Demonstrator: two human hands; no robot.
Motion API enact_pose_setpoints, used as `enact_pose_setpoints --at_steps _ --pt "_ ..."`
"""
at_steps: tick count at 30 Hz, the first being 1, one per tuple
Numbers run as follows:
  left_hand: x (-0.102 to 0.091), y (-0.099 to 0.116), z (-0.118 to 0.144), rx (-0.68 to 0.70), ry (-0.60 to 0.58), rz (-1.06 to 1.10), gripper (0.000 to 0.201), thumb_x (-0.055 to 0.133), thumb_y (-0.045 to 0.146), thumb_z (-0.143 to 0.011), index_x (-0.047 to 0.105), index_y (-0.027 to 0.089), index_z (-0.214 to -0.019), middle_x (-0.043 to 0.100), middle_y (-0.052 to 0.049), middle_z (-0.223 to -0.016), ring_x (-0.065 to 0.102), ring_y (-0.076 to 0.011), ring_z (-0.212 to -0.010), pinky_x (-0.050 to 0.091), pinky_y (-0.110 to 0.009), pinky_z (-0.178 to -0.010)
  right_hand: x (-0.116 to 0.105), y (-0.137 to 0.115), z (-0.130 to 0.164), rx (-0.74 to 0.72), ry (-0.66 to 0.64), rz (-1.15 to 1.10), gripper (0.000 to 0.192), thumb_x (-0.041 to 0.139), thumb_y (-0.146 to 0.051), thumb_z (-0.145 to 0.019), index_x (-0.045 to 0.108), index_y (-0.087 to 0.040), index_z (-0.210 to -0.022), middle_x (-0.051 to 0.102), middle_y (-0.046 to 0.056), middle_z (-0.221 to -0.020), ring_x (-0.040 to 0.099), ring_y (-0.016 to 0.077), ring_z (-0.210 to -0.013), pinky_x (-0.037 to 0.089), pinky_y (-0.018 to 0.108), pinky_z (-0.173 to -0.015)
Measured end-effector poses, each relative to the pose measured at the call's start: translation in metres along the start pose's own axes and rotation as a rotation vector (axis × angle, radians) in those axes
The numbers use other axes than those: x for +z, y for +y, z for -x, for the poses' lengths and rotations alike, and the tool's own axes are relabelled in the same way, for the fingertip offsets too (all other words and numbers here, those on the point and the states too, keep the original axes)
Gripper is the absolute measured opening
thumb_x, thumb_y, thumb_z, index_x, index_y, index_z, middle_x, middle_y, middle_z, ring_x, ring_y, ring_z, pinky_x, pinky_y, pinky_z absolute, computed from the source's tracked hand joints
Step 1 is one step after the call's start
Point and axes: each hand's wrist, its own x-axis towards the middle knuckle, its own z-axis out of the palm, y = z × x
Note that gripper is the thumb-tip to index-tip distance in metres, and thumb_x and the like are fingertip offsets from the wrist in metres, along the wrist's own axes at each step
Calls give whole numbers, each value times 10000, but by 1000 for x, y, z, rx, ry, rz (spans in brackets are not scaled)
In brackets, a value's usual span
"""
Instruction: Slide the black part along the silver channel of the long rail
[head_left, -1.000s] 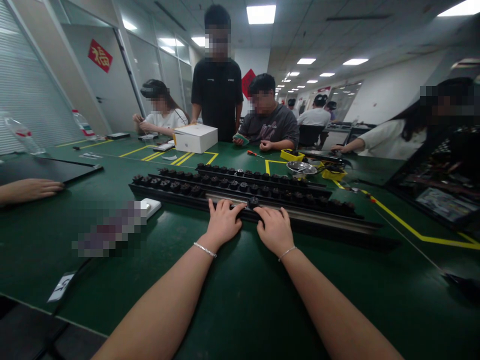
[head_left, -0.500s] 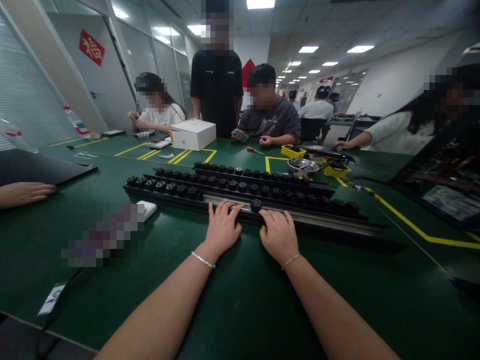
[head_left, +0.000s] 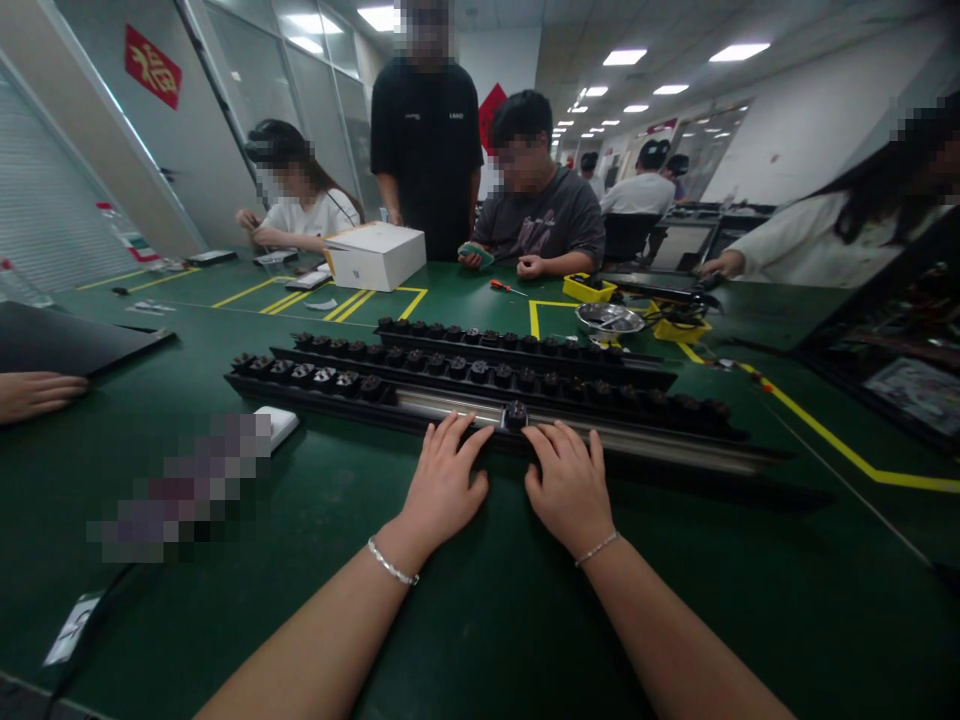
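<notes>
Three long black channels lie side by side across the green table, holding rows of small black socket-like modules. The nearest channel [head_left: 330,400] carries several modules on its left part and a lone black module [head_left: 515,414] near its middle, with bare shiny metal on both sides of it. My left hand [head_left: 444,478] rests at the near edge, left of the lone module, fingers spread and holding nothing. To the module's right, my right hand [head_left: 568,484] lies with fingers apart, index fingertip close beside it; whether it touches the module I cannot tell.
A phone-like white-ended object [head_left: 274,428], partly blurred, lies at left near another person's hand [head_left: 37,395]. Beyond the channels are a white box [head_left: 379,258], a metal bowl [head_left: 610,320], yellow trays [head_left: 589,288] and a screwdriver [head_left: 507,287]. Several people are around the table.
My hands have drawn back slightly from the nearest channel, and their fingers are more spread. The lone module stays in its place in the channel. The camera view has tilted a little downward.
</notes>
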Motion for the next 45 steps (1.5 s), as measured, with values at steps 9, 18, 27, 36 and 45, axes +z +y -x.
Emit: enact_pose_setpoints --at_steps 9,18,27,36,45 --pt "-1 -1 4 15 -1 49 539 525 165 -804 438 272 -1325 355 -56 -1462 197 -275 -1404 207 -545 -1135 -1 4 4 26 8 25 403 504 -181 -794 569 -234 -1189 604 59 -1225 435 238 -1243 146 514 -1109" --pt "-3 -1 8 -9 -30 79 528 515 163 -820 427 259 -1332 327 -55 -1482 171 -269 -1412 199 -543 -1139 -6 9 10 69 4 79 413 513 -196 -798 560 -248 -1205 571 64 -1273 386 258 -1286 179 540 -1091" --pt "-3 -1 7 -16 -33 126 532 510 154 -818 425 259 -1333 323 -50 -1482 159 -263 -1414 219 -531 -1140 -8 9 11 74 2 73 403 510 -192 -801 562 -236 -1199 578 64 -1263 399 257 -1277 180 535 -1095" --pt "-2 -1 3 -10 14 121 551 513 147 -807 414 248 -1340 392 -65 -1424 227 -260 -1385 258 -515 -1127 -6 10 9 73 30 72 387 518 -176 -790 581 -248 -1165 607 57 -1214 437 247 -1239 178 521 -1088" --pt "1 0 -5 -12 30 55 553 514 158 -798 414 240 -1336 460 -72 -1361 286 -270 -1357 189 -568 -1130 -4 9 3 78 38 76 346 529 -167 -777 605 -248 -1105 649 52 -1097 469 235 -1195 158 505 -1087"
